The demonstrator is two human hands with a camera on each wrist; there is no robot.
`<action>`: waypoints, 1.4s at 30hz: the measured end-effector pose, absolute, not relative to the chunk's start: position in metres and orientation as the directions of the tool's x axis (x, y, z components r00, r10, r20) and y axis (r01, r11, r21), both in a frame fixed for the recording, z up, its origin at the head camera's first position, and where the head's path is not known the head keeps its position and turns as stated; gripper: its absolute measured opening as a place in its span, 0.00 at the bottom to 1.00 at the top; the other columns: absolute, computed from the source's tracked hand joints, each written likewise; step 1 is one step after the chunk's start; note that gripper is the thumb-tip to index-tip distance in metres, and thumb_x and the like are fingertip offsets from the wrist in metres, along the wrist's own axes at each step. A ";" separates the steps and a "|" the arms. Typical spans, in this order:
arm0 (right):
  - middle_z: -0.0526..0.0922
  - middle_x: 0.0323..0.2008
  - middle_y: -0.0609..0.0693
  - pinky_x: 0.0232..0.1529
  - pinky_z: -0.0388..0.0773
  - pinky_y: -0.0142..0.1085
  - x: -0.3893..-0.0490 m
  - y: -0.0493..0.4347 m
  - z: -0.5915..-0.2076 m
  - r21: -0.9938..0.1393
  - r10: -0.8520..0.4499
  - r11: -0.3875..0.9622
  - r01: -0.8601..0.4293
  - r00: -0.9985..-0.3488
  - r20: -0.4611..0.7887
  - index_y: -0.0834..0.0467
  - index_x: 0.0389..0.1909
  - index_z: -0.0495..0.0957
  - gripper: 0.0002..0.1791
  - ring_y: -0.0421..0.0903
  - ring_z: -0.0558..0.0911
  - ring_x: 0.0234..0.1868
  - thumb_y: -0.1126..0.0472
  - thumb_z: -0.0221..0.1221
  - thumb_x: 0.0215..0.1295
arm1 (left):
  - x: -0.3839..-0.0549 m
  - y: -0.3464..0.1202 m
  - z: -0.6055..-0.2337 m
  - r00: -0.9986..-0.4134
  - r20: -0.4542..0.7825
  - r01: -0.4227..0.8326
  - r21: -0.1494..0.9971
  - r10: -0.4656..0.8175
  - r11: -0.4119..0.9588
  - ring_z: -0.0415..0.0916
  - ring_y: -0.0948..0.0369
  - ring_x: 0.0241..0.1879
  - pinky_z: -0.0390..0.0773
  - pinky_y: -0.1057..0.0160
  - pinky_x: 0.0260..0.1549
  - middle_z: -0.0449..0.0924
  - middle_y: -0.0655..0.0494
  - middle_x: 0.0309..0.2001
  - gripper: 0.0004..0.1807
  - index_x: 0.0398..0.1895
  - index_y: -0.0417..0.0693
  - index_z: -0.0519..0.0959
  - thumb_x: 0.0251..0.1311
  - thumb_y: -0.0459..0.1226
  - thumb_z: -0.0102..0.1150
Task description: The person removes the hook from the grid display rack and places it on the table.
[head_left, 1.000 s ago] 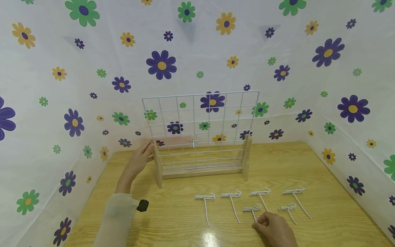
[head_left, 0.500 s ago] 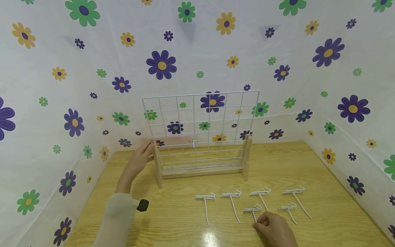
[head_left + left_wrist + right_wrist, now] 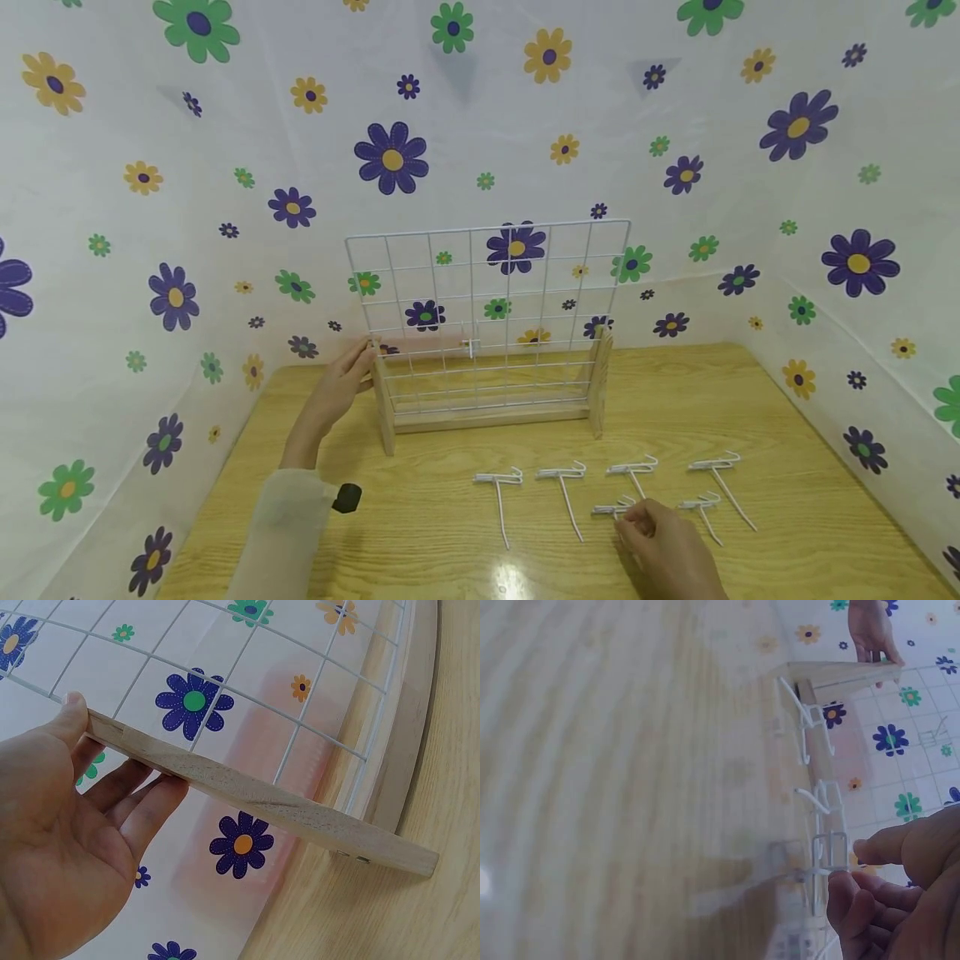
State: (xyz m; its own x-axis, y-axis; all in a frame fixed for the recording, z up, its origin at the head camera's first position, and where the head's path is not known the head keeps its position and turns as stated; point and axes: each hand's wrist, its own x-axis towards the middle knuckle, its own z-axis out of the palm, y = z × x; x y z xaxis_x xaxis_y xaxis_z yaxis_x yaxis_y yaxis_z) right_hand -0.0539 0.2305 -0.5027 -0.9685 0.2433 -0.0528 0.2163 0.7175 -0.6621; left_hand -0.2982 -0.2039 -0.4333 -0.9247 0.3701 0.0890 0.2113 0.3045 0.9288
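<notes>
My left hand point(image 3: 332, 398) grips the left wooden side piece point(image 3: 382, 404) of a stand that holds an upright white wire grid point(image 3: 472, 267). In the left wrist view its thumb lies on the near edge of this side piece point(image 3: 225, 780), with the fingers underneath. My right hand point(image 3: 671, 550) pinches a short white wire display hook point(image 3: 609, 509) by its prong, near the looped head. The fingers cover most of the prong in the head view. The right wrist view has the hook's head point(image 3: 829, 851) standing out at the thumb and index fingertips.
Several other white hooks lie about it: longer ones point(image 3: 500, 508) point(image 3: 570, 504) in the row behind and a short hook point(image 3: 703, 510) just right of the hand. One hook point(image 3: 471, 347) hangs on the grid. A flower-printed cloth point(image 3: 495, 117) encloses the wooden table point(image 3: 420, 508).
My right hand has slid forward along the short hook's prong, closer to its head, and tipped up slightly. The left hand and the stand have not moved.
</notes>
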 end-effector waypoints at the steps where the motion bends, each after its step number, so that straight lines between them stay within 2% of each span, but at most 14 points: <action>1: 0.83 0.27 0.42 0.25 0.80 0.32 -0.055 0.230 -0.501 -0.668 0.241 0.714 0.207 -0.970 -0.043 0.59 0.37 0.84 0.08 0.39 0.79 0.28 0.57 0.67 0.69 | -0.298 -0.204 -0.433 -0.924 0.090 0.213 0.928 0.371 0.305 0.56 0.36 0.75 0.71 0.45 0.68 0.44 0.37 0.82 0.38 0.85 0.49 0.45 0.82 0.56 0.38; 8: 0.84 0.28 0.42 0.27 0.81 0.29 -0.065 0.228 -0.488 -0.678 0.198 0.725 0.116 -0.979 0.044 0.59 0.36 0.84 0.07 0.39 0.81 0.28 0.59 0.68 0.68 | -0.296 -0.204 -0.433 -0.925 0.080 0.205 0.928 0.371 0.311 0.56 0.36 0.75 0.71 0.46 0.69 0.45 0.37 0.81 0.39 0.85 0.50 0.47 0.81 0.57 0.38; 15: 0.86 0.31 0.47 0.29 0.83 0.28 -0.073 0.221 -0.476 -0.680 0.160 0.733 0.022 -0.977 0.141 0.64 0.40 0.84 0.09 0.38 0.82 0.27 0.60 0.67 0.69 | -0.297 -0.204 -0.433 -0.924 0.091 0.211 0.931 0.371 0.299 0.57 0.35 0.74 0.71 0.46 0.69 0.45 0.37 0.81 0.38 0.85 0.49 0.47 0.82 0.56 0.38; 25: 0.87 0.36 0.51 0.20 0.78 0.27 -0.090 0.209 -0.457 -0.700 0.158 0.713 -0.033 -0.966 0.206 0.65 0.43 0.83 0.11 0.37 0.80 0.24 0.60 0.66 0.71 | -0.296 -0.204 -0.432 -0.926 0.096 0.212 0.933 0.366 0.292 0.56 0.36 0.75 0.72 0.46 0.68 0.46 0.38 0.81 0.38 0.85 0.48 0.47 0.82 0.55 0.38; 42: 0.87 0.36 0.50 0.17 0.73 0.30 -0.119 0.177 -0.428 -0.757 0.151 0.640 -0.132 -0.944 0.292 0.63 0.45 0.86 0.11 0.40 0.79 0.25 0.58 0.66 0.72 | -0.298 -0.204 -0.433 -0.924 0.099 0.216 0.932 0.369 0.290 0.55 0.35 0.75 0.71 0.44 0.68 0.45 0.37 0.81 0.37 0.85 0.48 0.47 0.82 0.55 0.38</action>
